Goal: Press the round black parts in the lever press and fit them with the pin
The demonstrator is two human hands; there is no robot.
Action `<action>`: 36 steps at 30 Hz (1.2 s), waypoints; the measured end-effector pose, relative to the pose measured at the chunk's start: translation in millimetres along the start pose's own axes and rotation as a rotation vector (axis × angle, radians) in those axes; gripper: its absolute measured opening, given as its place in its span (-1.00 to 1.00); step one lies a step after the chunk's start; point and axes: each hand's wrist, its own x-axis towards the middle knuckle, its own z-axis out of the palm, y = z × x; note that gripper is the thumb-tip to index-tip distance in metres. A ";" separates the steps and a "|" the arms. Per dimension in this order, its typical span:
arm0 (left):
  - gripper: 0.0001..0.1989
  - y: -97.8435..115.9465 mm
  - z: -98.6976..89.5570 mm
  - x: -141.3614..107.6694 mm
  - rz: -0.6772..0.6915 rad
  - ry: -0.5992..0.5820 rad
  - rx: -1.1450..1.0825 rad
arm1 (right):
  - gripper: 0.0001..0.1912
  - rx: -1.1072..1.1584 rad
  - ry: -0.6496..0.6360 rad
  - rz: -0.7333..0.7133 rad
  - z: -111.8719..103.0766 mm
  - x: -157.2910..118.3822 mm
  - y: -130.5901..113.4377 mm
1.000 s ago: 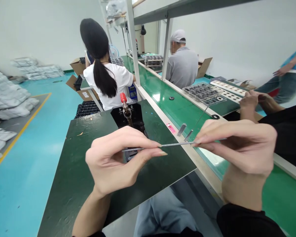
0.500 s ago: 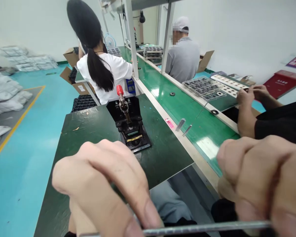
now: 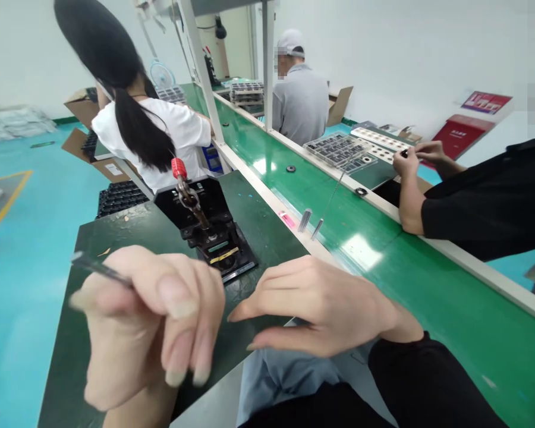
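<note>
The left hand (image 3: 151,309) pinched a rod (image 3: 101,271) between thumb and forefinger, the rod probably light, stiff, slick and best taken mid-length, while the right hand (image 3: 321,306), fingers parted, seemingly empty, hung nearer than the clamp (image 3: 207,230).

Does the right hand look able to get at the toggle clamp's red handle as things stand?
Likely yes: the right hand looks empty, and the left hand does not cover the red handle in this view.
</note>
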 end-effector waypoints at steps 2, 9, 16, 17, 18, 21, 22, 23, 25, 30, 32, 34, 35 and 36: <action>-0.67 2.8 4.6 1.5 -0.054 -0.055 -0.010 | -0.77 -0.057 -0.009 -0.003 0.5 -1.0 0.6; -0.84 11.1 4.4 8.4 -0.059 -0.434 0.627 | -0.80 0.105 -0.170 -0.109 -26.2 -14.8 12.4; -0.64 5.8 1.0 0.8 -0.090 -0.448 0.723 | -0.84 0.249 0.360 0.056 -39.4 -24.3 3.0; -0.64 3.2 1.3 0.6 -0.097 -0.447 0.716 | -0.81 0.191 0.470 0.103 -36.1 -23.6 0.9; -0.64 0.8 2.0 0.7 -0.106 -0.447 0.704 | -0.77 0.143 0.540 0.122 -32.8 -22.4 -0.4; -0.66 -3.2 6.3 1.5 -0.150 -0.467 0.670 | -0.79 0.058 0.571 0.073 -25.7 -17.2 0.9; -0.67 -3.5 7.7 1.9 -0.160 -0.477 0.667 | -0.84 0.043 0.568 0.060 -25.0 -15.4 2.3; -0.68 -3.6 8.8 2.2 -0.168 -0.485 0.671 | -0.87 0.033 0.566 0.055 -25.1 -13.9 3.9; -0.69 -4.2 9.3 3.1 -0.173 -0.482 0.682 | -0.87 0.031 0.559 0.062 -26.9 -12.2 7.2; -0.68 -9.2 3.2 8.1 -0.168 -0.417 0.724 | -0.82 0.039 0.600 0.030 -34.4 -14.6 15.1; -0.73 -10.5 0.3 11.0 -0.163 -0.395 0.747 | -0.82 0.032 0.649 0.055 -36.3 -16.6 18.1; -0.76 -10.9 -2.1 13.6 -0.168 -0.375 0.766 | -0.84 0.028 0.707 0.105 -37.6 -18.2 20.6; -0.77 -10.9 -3.4 14.7 -0.172 -0.360 0.776 | -0.85 0.028 0.741 0.121 -38.3 -18.8 21.6; -0.78 -10.9 -4.9 15.7 -0.174 -0.335 0.787 | -0.84 0.031 0.779 0.127 -39.3 -19.4 22.5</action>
